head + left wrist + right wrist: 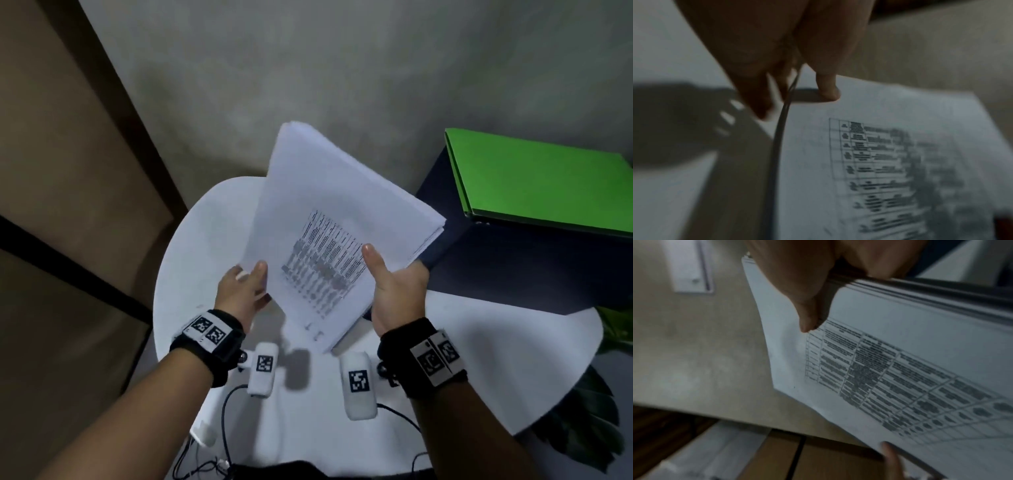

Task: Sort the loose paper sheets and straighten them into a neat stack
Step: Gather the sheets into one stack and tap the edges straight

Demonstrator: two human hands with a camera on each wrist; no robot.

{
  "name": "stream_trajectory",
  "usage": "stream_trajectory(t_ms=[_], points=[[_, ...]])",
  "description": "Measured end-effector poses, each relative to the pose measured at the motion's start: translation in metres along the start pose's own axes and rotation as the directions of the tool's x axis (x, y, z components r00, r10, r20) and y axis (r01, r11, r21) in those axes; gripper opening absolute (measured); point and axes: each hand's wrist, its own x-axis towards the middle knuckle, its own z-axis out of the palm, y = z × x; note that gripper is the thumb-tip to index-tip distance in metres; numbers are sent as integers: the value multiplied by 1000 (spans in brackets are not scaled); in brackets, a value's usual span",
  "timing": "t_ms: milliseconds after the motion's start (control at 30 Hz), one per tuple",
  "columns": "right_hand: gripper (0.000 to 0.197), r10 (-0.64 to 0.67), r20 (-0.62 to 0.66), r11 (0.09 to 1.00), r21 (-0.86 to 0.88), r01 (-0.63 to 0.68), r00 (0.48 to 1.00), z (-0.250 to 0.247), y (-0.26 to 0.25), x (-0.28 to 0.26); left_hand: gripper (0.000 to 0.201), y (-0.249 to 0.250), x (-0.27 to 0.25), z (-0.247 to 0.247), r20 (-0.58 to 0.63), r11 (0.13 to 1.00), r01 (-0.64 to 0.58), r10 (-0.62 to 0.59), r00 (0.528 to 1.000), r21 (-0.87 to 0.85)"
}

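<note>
A thick stack of white paper sheets (329, 226) is held tilted in the air above the round white table (191, 246). Its top sheet carries a printed table of text (879, 162) (890, 369). My left hand (248, 286) pinches the stack's near left edge, thumb (828, 87) on top and fingers underneath. My right hand (394, 287) grips the right edge, thumb (807, 318) pressed on the top sheet and fingers hidden beneath. The far edges of the sheets are slightly fanned and uneven.
A green folder (541, 178) lies on a dark blue box (496, 260) at the right. Two small white devices with black-and-white markers (263, 370) (358, 383) and cables sit at the table's near edge. A brown door (61, 171) stands left; plant leaves (589, 431) show lower right.
</note>
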Motion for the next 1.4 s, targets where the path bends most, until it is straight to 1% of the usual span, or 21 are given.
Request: stream_trajectory(t_ms=[33, 67, 100, 133, 200, 233, 267, 333, 400, 467, 533, 600, 667, 733, 833, 900, 1000, 1100, 1167, 1267, 1400], points=[[23, -50, 60, 996, -65, 54, 997, -6, -6, 0, 117, 4, 4, -1, 0, 976, -113, 115, 993, 189], [22, -69, 129, 992, -98, 82, 989, -11, -12, 0, 118, 13, 6, 0, 51, 916, -255, 252, 966, 309], [21, -70, 196, 988, -124, 96, 978, -17, -18, 1, 114, 26, 8, 0, 166, 858, -396, 361, 918, 327], [21, -54, 256, 985, -148, 94, 965, -23, -21, 3, 107, 41, 6, 2, 307, 829, -489, 406, 860, 272], [21, -5, 315, 975, -211, 75, 949, -33, -20, 9, 88, 65, -3, 7, 478, 856, -484, 355, 804, 180], [20, 13, 309, 969, -238, 64, 951, -37, -18, 14, 76, 71, -6, 8, 513, 865, -467, 321, 797, 184], [20, 15, 293, 966, -252, 62, 956, -39, -16, 18, 63, 73, -8, 10, 512, 859, -467, 310, 801, 211], [21, -24, 260, 966, -243, 89, 965, -42, -10, 21, 36, 69, -14, 16, 425, 815, -529, 401, 811, 239], [20, -64, 201, 967, -231, 110, 977, -44, -1, 18, 19, 58, -22, 24, 314, 730, -639, 564, 764, 244], [19, -48, 136, 968, -237, 79, 990, -48, 12, 8, 18, 40, -28, 27, 258, 693, -680, 629, 733, 240], [24, -1, 113, 964, -266, 32, 994, -53, 26, -3, 41, 19, -25, 24, 302, 717, -653, 583, 754, 246], [38, 10, 96, 934, -356, 25, 995, -57, 33, -7, 61, 6, -19, 21, 333, 742, -608, 518, 788, 283], [35, 20, 52, 934, -357, 0, 998, -59, 34, -3, 61, 5, -22, 26, 322, 777, -561, 474, 820, 285], [19, 51, 10, 960, -278, -46, 999, -57, 32, -3, 44, 7, -27, 32, 299, 798, -556, 485, 822, 232], [18, -5, 39, 955, -297, 16, 999, -53, 26, -4, 29, 14, -34, 35, 215, 821, -561, 531, 820, 111], [17, 52, 55, 957, -288, -34, 997, -54, 29, -6, 38, 11, -33, 32, 220, 834, -544, 515, 829, 98], [35, 92, 19, 957, -278, -83, 996, -55, 34, -4, 66, 5, -29, 28, 253, 828, -550, 513, 820, 106], [39, 128, 8, 968, -218, -123, 992, -52, 33, 1, 67, 2, -30, 32, 289, 828, -558, 521, 803, 59], [37, 125, 2, 976, -182, -123, 992, -50, 28, 1, 70, 2, -34, 34, 286, 830, -556, 522, 803, 44], [35, 31, 25, 979, -204, -26, 999, -49, 16, 2, 78, 6, -37, 33, 232, 817, -572, 544, 806, 71], [13, -25, -44, 993, -113, 20, 999, -39, 2, 1, 92, 15, -42, 38, 144, 824, -567, 560, 816, 12]])
